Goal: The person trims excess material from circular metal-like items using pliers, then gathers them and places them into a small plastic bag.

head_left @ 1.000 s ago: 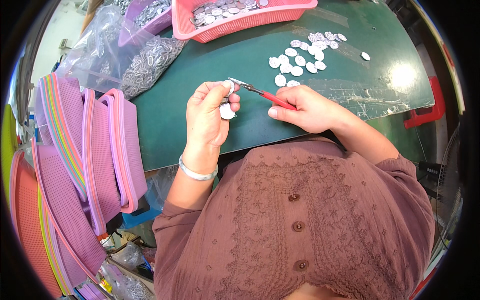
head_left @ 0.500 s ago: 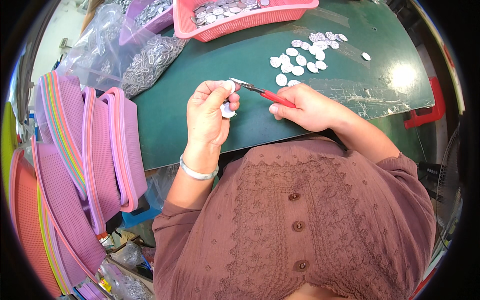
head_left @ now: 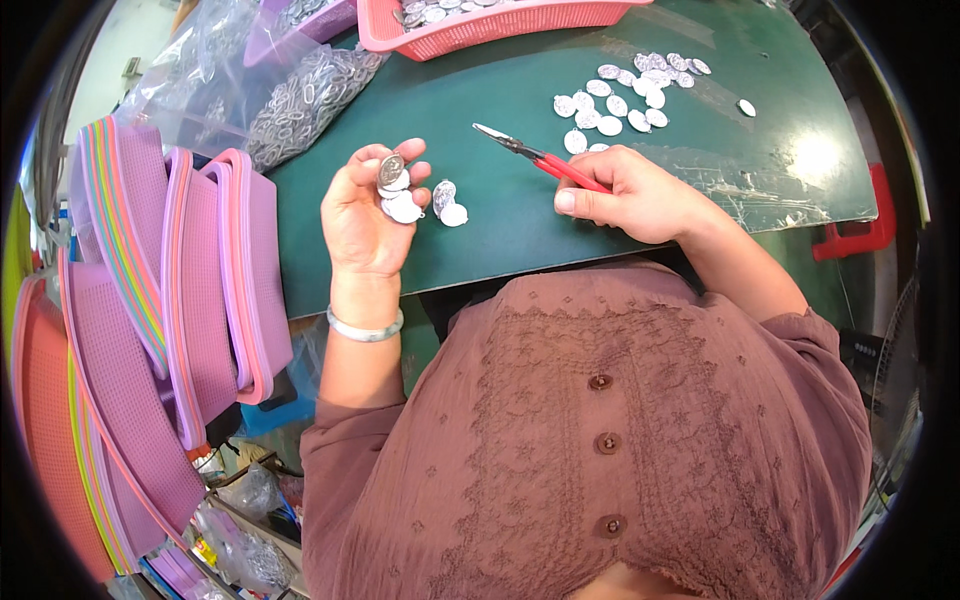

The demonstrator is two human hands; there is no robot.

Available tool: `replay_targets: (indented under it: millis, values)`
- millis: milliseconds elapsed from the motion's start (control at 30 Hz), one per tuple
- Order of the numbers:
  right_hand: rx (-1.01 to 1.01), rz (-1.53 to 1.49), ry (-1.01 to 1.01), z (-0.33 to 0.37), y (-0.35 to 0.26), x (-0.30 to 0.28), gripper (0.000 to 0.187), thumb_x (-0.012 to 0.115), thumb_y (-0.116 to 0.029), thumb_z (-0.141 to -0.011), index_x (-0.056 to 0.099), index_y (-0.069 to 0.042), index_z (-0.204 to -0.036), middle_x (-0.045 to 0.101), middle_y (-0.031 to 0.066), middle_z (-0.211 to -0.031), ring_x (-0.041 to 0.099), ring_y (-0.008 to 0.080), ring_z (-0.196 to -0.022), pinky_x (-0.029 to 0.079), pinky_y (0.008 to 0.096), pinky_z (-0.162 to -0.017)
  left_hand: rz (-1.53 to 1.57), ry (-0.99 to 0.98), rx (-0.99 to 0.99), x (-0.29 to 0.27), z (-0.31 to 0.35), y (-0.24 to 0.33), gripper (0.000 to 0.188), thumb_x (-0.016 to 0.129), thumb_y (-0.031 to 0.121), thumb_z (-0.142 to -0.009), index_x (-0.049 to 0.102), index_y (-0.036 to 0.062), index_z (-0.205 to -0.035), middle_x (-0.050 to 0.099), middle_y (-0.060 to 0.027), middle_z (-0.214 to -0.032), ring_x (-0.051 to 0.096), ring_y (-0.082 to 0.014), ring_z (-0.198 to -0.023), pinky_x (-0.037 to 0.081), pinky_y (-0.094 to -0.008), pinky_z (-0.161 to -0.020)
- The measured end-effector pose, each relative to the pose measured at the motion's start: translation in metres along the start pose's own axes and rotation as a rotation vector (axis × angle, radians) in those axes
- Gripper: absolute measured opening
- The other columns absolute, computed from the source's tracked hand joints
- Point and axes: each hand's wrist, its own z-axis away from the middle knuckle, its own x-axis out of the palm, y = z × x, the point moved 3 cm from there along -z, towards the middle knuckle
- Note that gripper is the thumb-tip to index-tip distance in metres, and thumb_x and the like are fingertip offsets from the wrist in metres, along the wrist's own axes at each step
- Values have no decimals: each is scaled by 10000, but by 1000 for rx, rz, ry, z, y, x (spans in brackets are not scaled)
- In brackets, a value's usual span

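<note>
My left hand (head_left: 365, 225), palm turned up and fingers half curled, holds several oval silver medals (head_left: 403, 207); the topmost looks darker. Just right of its fingertips is a small cluster of medals (head_left: 453, 214), apart from the hand; whether they lie flat on the table I cannot tell. My right hand (head_left: 640, 195) is wrapped around the red handles of a pair of pliers (head_left: 545, 163). Their slim metal jaws point up and left, with nothing visible in them. Beyond the right hand, loose oval medals (head_left: 617, 105) are spread over the green tabletop (head_left: 480, 90).
A pink basket (head_left: 500, 22) of medals stands at the far edge, beside a purple basket (head_left: 300, 32). A clear plastic bag (head_left: 310, 105) of metal links lies at the far left. Stacked baskets (head_left: 215, 290) crowd the left side; a red clamp-like part (head_left: 860, 215) is at the right.
My left hand has moved left and opened from a pinch, showing the medals in it. A small medal cluster now shows beside it. The pliers have drawn away from the left hand.
</note>
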Motion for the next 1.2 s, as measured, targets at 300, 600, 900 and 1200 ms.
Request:
replay_targets:
  millis: [300,600,900,1200]
  values:
    - [-93,70,6,-2,4,2,406,617,-367,-808,583,33,-747,499,30,-587,435,110,-553,369,282,-496,-868,86,43,-8,14,0,151,622,61,-767,632,12,-910,491,21,-606,433,-68,-532,342,-180,-492]
    - [-105,47,29,-1,4,3,394,628,-355,-797,588,34,-754,480,26,-570,425,108,-543,349,277,-483,-1755,-236,293,15,21,-5,247,653,2,-673,665,57,-913,450,-19,-585,414,-104,-523,365,-252,-515]
    - [-97,88,8,-1,3,3,374,633,-330,-791,589,40,-765,487,33,-577,427,113,-550,353,279,-491,-619,-67,91,6,17,-10,57,518,42,-833,570,25,-847,611,-67,-707,443,-33,-501,331,-158,-444]
    - [-22,96,-56,1,-3,3,295,615,-279,-827,570,7,-771,471,24,-699,424,120,-656,358,271,-588,-549,36,193,21,12,-22,244,618,-7,-785,517,-5,-1007,624,-81,-731,434,-11,-494,294,-146,-422]
